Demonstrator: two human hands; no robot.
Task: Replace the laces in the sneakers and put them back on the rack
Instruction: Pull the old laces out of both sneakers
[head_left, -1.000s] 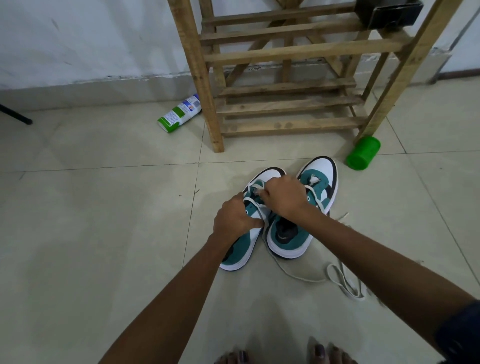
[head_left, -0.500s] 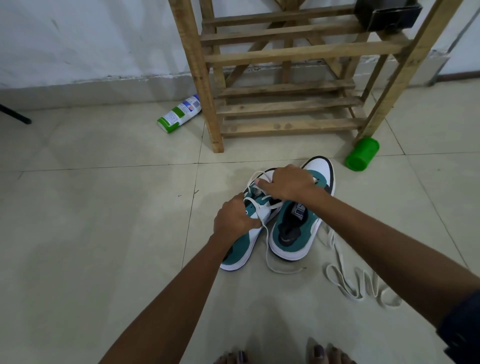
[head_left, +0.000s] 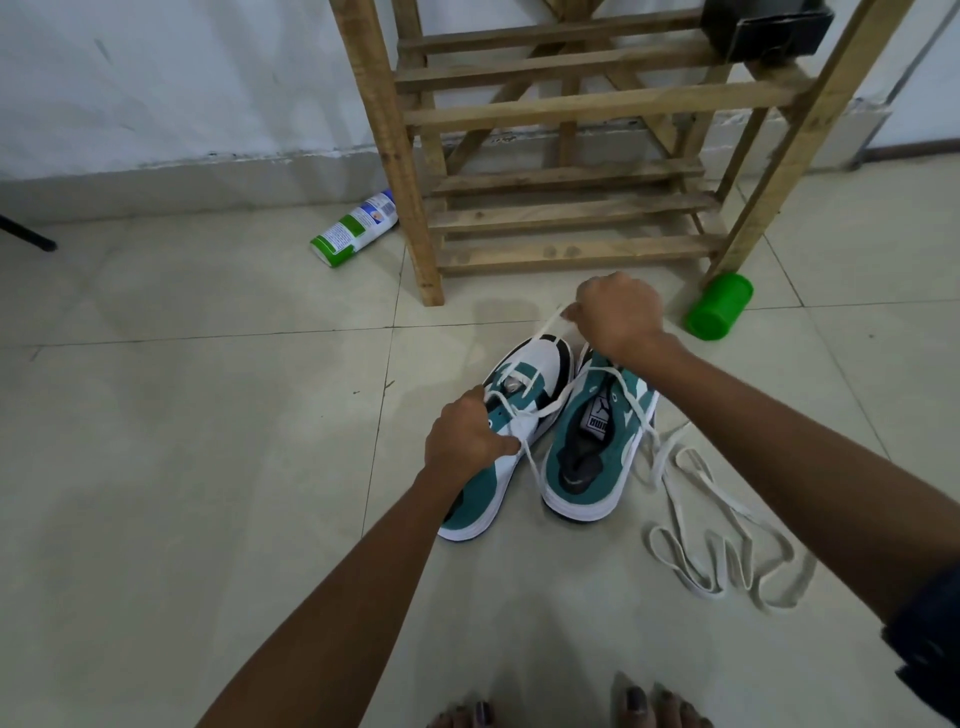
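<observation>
My left hand (head_left: 467, 436) grips the left sneaker (head_left: 506, 415) at its eyelets on the tile floor (head_left: 208, 467); my right hand (head_left: 618, 312) pinches its white lace (head_left: 550, 327), drawn taut toward the wooden rack (head_left: 561, 218). The right sneaker (head_left: 597, 447) sits touching it, a loose lace (head_left: 727, 551) coiled just beside. Risk, I judge: too hard a pull could strip the lace from the eyelets or drag the shoe.
</observation>
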